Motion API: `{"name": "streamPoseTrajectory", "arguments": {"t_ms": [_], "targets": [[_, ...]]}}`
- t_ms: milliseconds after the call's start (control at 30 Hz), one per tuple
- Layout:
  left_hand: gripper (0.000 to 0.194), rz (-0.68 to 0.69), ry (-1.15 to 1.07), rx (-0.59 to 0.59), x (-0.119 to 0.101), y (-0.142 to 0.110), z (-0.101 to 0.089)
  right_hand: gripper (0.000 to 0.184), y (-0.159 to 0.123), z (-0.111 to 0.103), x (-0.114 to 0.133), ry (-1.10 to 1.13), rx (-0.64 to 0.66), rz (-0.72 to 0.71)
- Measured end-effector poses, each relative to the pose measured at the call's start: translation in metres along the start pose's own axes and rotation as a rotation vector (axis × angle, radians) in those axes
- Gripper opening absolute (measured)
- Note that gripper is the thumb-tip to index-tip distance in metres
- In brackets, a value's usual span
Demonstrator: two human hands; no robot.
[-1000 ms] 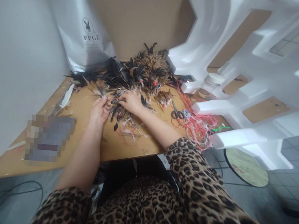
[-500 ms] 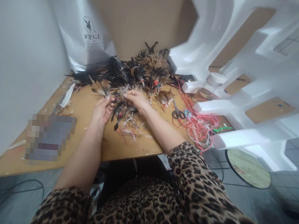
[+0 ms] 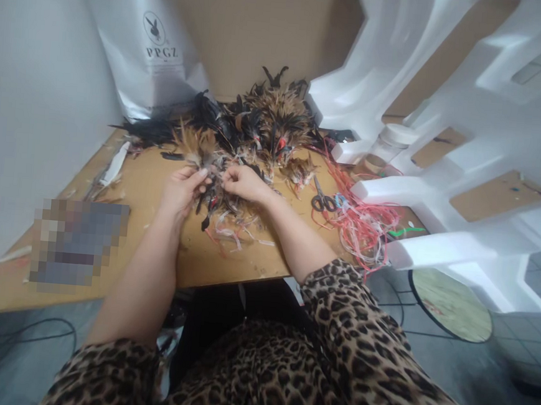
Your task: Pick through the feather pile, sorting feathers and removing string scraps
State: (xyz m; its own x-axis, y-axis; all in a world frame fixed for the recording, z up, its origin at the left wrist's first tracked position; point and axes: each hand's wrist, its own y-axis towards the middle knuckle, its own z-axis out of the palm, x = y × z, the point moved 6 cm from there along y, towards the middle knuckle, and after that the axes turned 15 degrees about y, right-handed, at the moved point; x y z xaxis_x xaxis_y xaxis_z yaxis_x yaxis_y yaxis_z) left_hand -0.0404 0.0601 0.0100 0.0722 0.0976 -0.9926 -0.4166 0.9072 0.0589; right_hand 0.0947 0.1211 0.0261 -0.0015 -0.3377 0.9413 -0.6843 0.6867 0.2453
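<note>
A heap of black and brown feathers (image 3: 263, 117) lies at the back of a wooden table (image 3: 156, 231). My left hand (image 3: 181, 189) is closed, its fingers pinching a small tuft of brown feathers (image 3: 198, 149) that sticks up past the fingertips. My right hand (image 3: 244, 183) is closed too, its fingertips pinching into the same cluster of feathers right beside the left hand. Dark feathers and pale string scraps (image 3: 226, 227) hang and lie just below both hands.
Black-handled scissors (image 3: 322, 200) lie right of my hands beside a tangle of red and pink strings (image 3: 365, 225). A white jar (image 3: 390, 143) and big white foam pieces (image 3: 447, 104) stand to the right. A silver bag (image 3: 156, 50) leans at the back left. A blurred patch (image 3: 77, 243) sits front left.
Both hands have moved closer together at the feather cluster. The tuft in my left hand has risen and now points up toward the heap. The view shifted slightly.
</note>
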Motion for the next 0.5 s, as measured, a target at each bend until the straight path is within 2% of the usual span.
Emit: {"name": "streamPoseTrajectory", "arguments": {"t_ms": [100, 200, 333, 433, 500], "targets": [[0.013, 0.041, 0.062, 0.032, -0.001, -0.002, 0.005, 0.007, -0.003, 0.005, 0.008, -0.117, 0.024, -0.032], [0.012, 0.053, 0.073, 0.063, -0.001, -0.004, 0.01, 0.006, -0.003, 0.008, 0.009, -0.087, 0.032, -0.029], [0.011, -0.005, -0.049, 0.046, 0.0, -0.002, 0.01, 0.008, 0.0, 0.004, 0.005, 0.188, -0.025, 0.04], [0.009, -0.058, -0.184, 0.009, 0.001, 0.001, 0.005, 0.021, -0.001, -0.002, 0.004, 0.442, -0.127, 0.105], [0.009, -0.069, -0.253, 0.012, 0.001, 0.003, 0.003, 0.028, -0.003, -0.001, 0.003, 0.545, -0.15, 0.147]]}}
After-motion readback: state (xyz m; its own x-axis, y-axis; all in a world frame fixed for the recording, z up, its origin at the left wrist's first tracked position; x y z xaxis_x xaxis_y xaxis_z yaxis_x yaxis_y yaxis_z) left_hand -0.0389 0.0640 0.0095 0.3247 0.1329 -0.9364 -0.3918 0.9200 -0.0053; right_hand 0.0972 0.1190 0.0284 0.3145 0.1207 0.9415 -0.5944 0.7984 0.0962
